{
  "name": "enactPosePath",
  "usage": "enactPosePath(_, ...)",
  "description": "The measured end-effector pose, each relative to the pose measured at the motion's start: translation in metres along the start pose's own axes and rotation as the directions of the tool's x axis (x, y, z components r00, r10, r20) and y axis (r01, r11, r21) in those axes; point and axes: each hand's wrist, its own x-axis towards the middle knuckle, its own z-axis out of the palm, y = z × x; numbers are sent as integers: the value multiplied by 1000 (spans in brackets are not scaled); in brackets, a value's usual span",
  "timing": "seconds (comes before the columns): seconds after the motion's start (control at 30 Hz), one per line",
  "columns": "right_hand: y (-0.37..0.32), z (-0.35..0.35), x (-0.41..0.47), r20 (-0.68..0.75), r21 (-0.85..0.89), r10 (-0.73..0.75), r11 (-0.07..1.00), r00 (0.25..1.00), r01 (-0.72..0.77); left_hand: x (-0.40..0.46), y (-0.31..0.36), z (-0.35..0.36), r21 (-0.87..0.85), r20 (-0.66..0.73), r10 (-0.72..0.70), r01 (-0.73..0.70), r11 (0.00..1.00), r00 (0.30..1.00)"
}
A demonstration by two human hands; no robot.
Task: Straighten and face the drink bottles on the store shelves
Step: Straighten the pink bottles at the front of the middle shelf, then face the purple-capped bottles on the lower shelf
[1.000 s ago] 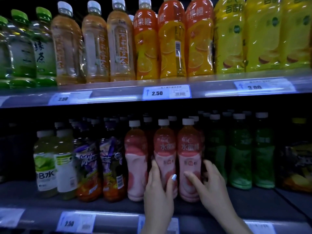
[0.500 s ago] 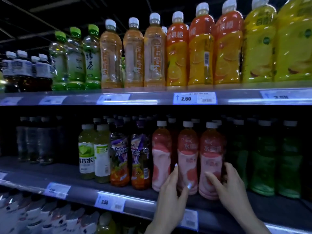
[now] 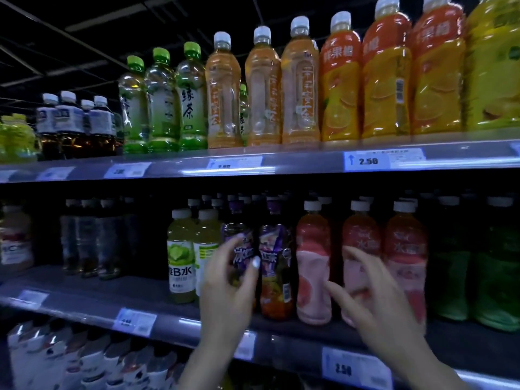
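On the middle shelf (image 3: pixel 84 298), upright purple bottle (image 3: pixel 239 249) label-forward; left hand (image 3: pixel 229 288) grip curled round it, right hand (image 3: pixel 374 294) spread.

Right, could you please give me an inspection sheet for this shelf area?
Surface: middle shelf, price tags on its edge.
Job's things: purple-label bottles; pink bottles upright beside them.
Clutter: nothing seen.
Hands: left hand curled around a purple-label bottle, grip unclear; right hand open before the pink bottles.
Cables: nothing seen.
Surroundings: upper shelf of tea and juice bottles; dim aisle.
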Motion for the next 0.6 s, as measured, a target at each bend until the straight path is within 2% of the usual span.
enactPosePath(0.07, -16, 22, 19, 57, -2, -58, 998, 997, 58, 29, -5, -9, 79, -37, 18, -15, 997, 999)
enactPosePath(0.1, -25, 34, 30, 63, -3, -84, 996, 994, 85, 42, -9, -12, 128, -10, 22, -21, 992, 1000)
enactPosePath(0.17, -39, 56, 49, 75, -25, -99, 995, 992, 101, 61, -19, -13, 229, 95, 37, -58, 972, 995)
enactPosePath(0.23, -51, 71, 63, 84, -146, -69, 986, 994, 81, 73, -30, -10, 280, 205, -12, -47, 959, 979)
enactPosePath(0.3, -58, 83, 72, 83, -333, -16, 942, 996, 43, 81, -40, -8, 289, 274, -83, 0, 957, 958)
enactPosePath(0.37, -61, 91, 76, 64, -438, 43, 899, 997, -10, 84, -48, -7, 278, 309, -99, 10, 961, 946)
enactPosePath(0.47, -61, 96, 76, 44, -479, 96, 875, 994, -63, 86, -53, -5, 285, 299, -61, -28, 958, 952)
enactPosePath(0.6, -56, 97, 76, -44, -443, 54, 894, 998, -67, 86, -56, -2, 216, 290, 26, -92, 972, 957)
